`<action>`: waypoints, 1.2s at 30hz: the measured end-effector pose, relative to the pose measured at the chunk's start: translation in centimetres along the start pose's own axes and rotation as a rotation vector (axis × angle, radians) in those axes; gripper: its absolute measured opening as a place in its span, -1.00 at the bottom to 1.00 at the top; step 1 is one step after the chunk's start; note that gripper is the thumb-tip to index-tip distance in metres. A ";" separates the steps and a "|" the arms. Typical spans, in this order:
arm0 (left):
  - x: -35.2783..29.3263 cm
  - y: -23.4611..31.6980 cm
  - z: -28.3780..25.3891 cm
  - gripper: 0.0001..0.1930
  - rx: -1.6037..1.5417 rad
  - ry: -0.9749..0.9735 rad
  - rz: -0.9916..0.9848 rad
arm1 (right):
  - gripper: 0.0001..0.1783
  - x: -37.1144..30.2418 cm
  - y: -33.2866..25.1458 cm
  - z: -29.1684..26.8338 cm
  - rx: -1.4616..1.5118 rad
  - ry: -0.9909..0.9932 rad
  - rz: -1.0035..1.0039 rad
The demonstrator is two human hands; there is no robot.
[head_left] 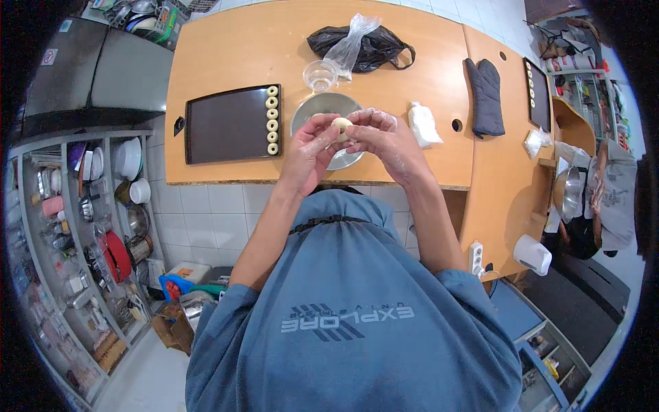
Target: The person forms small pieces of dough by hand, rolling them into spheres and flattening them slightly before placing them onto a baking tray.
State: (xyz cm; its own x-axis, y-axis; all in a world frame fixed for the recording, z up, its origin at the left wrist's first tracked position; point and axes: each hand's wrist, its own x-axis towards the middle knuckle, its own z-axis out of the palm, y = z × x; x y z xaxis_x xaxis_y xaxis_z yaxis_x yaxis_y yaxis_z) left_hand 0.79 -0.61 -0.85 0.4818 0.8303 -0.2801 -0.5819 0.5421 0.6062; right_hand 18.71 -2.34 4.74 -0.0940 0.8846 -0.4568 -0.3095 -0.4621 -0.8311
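Between my two hands is a small pale dough ring (341, 124), held over a metal bowl (309, 108). The fingertips of my left hand (312, 147) pinch it from the left. My right hand (386, 141), dusted with white flour, grips it from the other side. Both hands hide much of the bowl's inside. To the left lies a dark baking tray (226, 127), with a column of several dough rings (272, 113) along its right edge. Right of my hands sits a white bag (424, 124), apparently of powder.
Behind the bowl are a clear plastic cup (320, 75) and a black plastic bag (377, 49). A dark oven mitt (487, 99) lies to the right, near a second tray (539, 93) with rings. At far right another person (611, 192) stands by a metal bowl (571, 192).
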 end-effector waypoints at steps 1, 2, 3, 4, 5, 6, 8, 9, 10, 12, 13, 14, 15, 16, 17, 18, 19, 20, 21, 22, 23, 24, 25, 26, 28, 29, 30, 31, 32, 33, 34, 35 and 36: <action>0.1 0.0 0.1 -0.72 0.030 0.013 0.000 | -0.72 -0.2 -0.2 0.2 -0.027 0.001 -0.015; 0.1 0.0 0.1 -0.73 0.060 0.027 -0.001 | -0.72 -0.3 -0.3 0.4 -0.053 0.001 -0.030; 0.1 0.0 0.3 -0.73 0.060 0.026 -0.001 | -0.72 -0.2 -0.3 0.3 -0.053 0.002 -0.030; 0.0 0.1 0.5 -0.73 0.027 0.041 -0.004 | -0.72 -0.1 -0.2 0.3 -0.046 0.006 -0.024; 0.0 0.1 0.6 -0.74 -0.005 0.056 -0.006 | -0.71 -0.1 -0.2 0.3 -0.039 0.009 -0.017; 0.0 0.1 0.5 -0.74 -0.006 0.056 -0.006 | -0.71 -0.1 -0.2 0.3 -0.039 0.009 -0.017; 0.2 0.1 0.1 -0.76 0.035 0.047 -0.003 | -0.71 -0.2 -0.2 0.4 -0.044 0.011 -0.022; 0.3 0.0 0.1 -0.76 0.035 0.048 -0.003 | -0.71 -0.2 -0.2 0.3 -0.044 0.010 -0.022; 0.4 0.0 0.0 -0.78 0.038 0.054 -0.004 | -0.70 -0.2 -0.2 0.2 -0.094 0.011 -0.022; 0.3 -0.1 0.2 -0.80 0.041 0.061 -0.005 | -0.68 -0.2 -0.3 0.2 -0.143 0.012 -0.021; 0.2 0.0 0.6 -0.85 0.037 0.097 -0.014 | -0.68 -0.4 -0.4 0.4 -0.237 0.031 -0.095; 0.1 0.0 0.8 -0.91 0.033 0.134 -0.023 | -0.66 -0.4 -0.4 0.5 -0.330 0.051 -0.170; 0.1 0.0 0.8 -0.91 0.033 0.133 -0.023 | -0.66 -0.4 -0.4 0.5 -0.330 0.052 -0.170; 0.1 0.0 0.8 -0.92 0.021 0.138 -0.035 | -0.67 -0.4 -0.3 0.6 -0.361 0.054 -0.197; 0.1 0.0 0.9 -0.93 0.008 0.143 -0.048 | -0.67 -0.4 -0.2 0.6 -0.392 0.055 -0.223; 0.1 0.2 1.0 -0.93 0.008 0.143 -0.048 | -0.67 -0.4 0.1 0.5 -0.391 0.056 -0.223; 0.1 0.5 1.3 -0.92 -0.036 0.142 -0.082 | -0.69 -0.3 0.3 0.4 -0.375 0.074 -0.242; 0.1 0.7 1.5 -0.92 -0.080 0.141 -0.116 | -0.70 -0.2 0.5 0.4 -0.359 0.093 -0.261; 0.0 0.6 1.4 -0.92 -0.080 0.142 -0.116 | -0.70 -0.3 0.4 0.4 -0.360 0.092 -0.260; -0.1 0.4 1.2 -0.91 -0.083 0.147 -0.120 | -0.71 -0.4 0.1 0.5 -0.380 0.100 -0.251; -0.1 0.3 1.0 -0.91 -0.085 0.151 -0.125 | -0.72 -0.4 0.0 0.5 -0.401 0.108 -0.241; -0.1 0.2 1.0 -0.91 -0.085 0.150 -0.126 | -0.72 -0.4 0.0 0.5 -0.401 0.109 -0.241; -0.1 0.1 1.0 -0.91 -0.076 0.144 -0.127 | -0.72 -0.4 0.0 0.4 -0.416 0.115 -0.242; -0.1 0.1 1.0 -0.90 -0.067 0.137 -0.128 | -0.72 -0.3 0.0 0.3 -0.432 0.121 -0.243; -0.3 0.0 0.9 -0.91 -0.052 0.132 -0.137 | -0.73 -0.3 -0.2 0.2 -0.465 0.105 -0.212; -0.3 -0.1 0.9 -0.91 -0.036 0.126 -0.145 | -0.74 -0.3 -0.3 0.2 -0.498 0.089 -0.182; -0.3 -0.1 0.8 -0.91 -0.036 0.126 -0.145 | -0.74 -0.2 -0.1 0.0 -0.497 0.089 -0.183; -0.3 -0.2 0.7 -0.91 -0.035 0.132 -0.152 | -0.74 -0.1 0.1 -0.1 -0.482 0.093 -0.208; -0.3 -0.2 0.7 -0.91 -0.034 0.139 -0.159 | -0.73 0.0 0.3 -0.2 -0.467 0.096 -0.232; -0.3 -0.1 0.7 -0.91 -0.035 0.139 -0.158 | -0.73 -0.1 0.3 -0.2 -0.468 0.095 -0.232; -0.3 0.0 0.8 -0.91 -0.047 0.148 -0.143 | -0.73 -0.1 0.3 -0.2 -0.379 0.085 -0.199; -0.3 0.1 0.9 -0.91 -0.059 0.157 -0.127 | -0.72 -0.1 0.4 -0.2 -0.290 0.075 -0.167; -0.3 0.2 0.9 -0.91 -0.059 0.158 -0.127 | -0.72 -0.1 0.5 -0.3 -0.289 0.074 -0.166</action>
State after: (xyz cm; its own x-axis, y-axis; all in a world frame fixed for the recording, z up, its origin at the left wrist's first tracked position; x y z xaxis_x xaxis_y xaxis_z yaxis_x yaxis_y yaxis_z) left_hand 1.17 -0.86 0.00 0.4480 0.7622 -0.4673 -0.5627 0.6466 0.5151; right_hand 18.85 -2.65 4.31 0.0077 0.9473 -0.3204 -0.0324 -0.3200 -0.9469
